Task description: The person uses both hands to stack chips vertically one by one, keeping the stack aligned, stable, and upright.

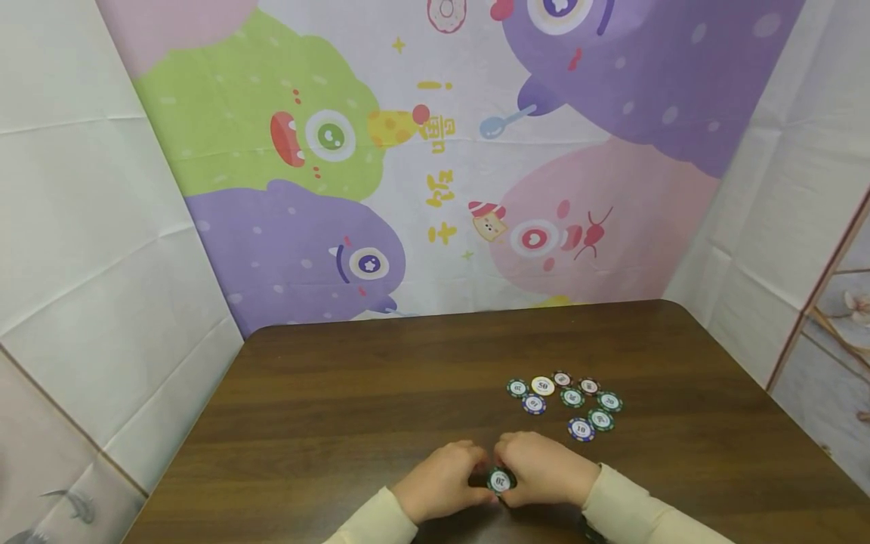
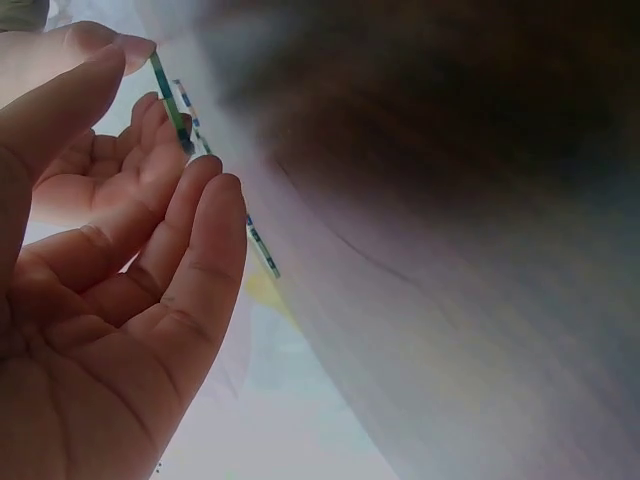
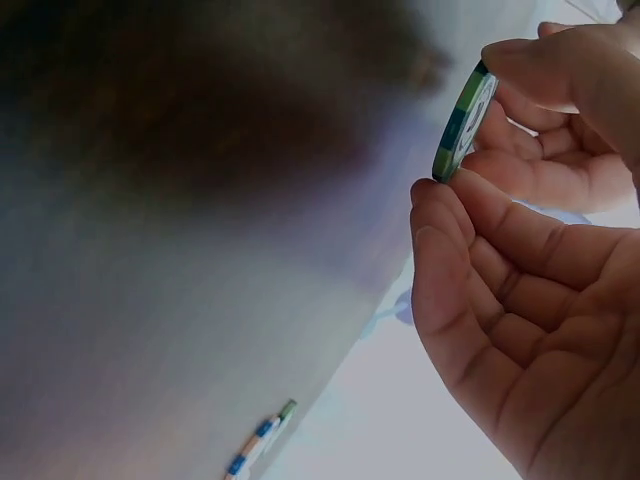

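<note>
A green-edged poker chip marked 20 lies face up between the two hands near the table's front. In the right wrist view, the right hand pinches this chip by its edge between thumb and fingertips. The left hand faces it from the other side with bent, relaxed fingers. In the left wrist view, the left fingertips come close to the chip's lower end. Whether they touch it is unclear. Both thumbs nearly meet at the chip's near side.
Several poker chips lie spread on the brown wooden table beyond the right hand. Among them are a white-and-yellow chip marked 50 and a blue chip marked 10. A cartoon-printed cloth hangs behind the table. Something dark shows partly under the right sleeve.
</note>
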`<state>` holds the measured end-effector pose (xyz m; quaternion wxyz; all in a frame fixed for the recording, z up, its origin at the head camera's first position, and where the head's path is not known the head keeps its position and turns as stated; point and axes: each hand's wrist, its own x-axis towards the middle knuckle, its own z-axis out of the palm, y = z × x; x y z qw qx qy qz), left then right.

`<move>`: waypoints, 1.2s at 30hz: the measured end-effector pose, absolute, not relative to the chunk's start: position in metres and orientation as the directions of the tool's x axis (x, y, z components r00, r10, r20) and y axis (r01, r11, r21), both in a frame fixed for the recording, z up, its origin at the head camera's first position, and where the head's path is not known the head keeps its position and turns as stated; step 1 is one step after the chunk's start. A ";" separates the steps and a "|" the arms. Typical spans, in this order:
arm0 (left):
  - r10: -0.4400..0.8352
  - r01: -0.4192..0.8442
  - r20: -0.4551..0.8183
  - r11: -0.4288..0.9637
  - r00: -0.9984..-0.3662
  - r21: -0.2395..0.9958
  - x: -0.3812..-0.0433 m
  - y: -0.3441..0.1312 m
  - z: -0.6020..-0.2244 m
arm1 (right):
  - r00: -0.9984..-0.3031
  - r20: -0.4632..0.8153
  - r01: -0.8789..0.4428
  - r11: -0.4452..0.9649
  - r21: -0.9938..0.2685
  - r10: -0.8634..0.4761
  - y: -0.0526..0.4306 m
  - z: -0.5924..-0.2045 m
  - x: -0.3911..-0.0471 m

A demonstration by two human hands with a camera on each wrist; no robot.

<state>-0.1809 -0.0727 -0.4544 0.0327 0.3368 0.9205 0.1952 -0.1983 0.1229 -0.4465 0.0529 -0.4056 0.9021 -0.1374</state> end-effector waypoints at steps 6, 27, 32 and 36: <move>0.627 0.591 0.041 0.709 -0.778 0.385 -0.180 -0.073 -0.455 | -0.645 0.037 -0.743 0.615 -0.263 -0.763 0.116 -0.451 -0.196; 0.607 0.575 0.023 0.739 -0.795 0.352 -0.180 -0.072 -0.455 | -0.646 0.014 -0.741 0.621 -0.255 -0.764 0.108 -0.449 -0.194; 0.602 0.566 0.008 0.744 -0.798 0.355 -0.179 -0.071 -0.454 | -0.668 -0.018 -0.702 0.638 -0.315 -0.744 0.112 -0.447 -0.194; 0.609 0.570 0.001 0.743 -0.793 0.350 -0.178 -0.070 -0.454 | -0.695 -0.019 -0.662 0.650 -0.374 -0.719 0.120 -0.444 -0.196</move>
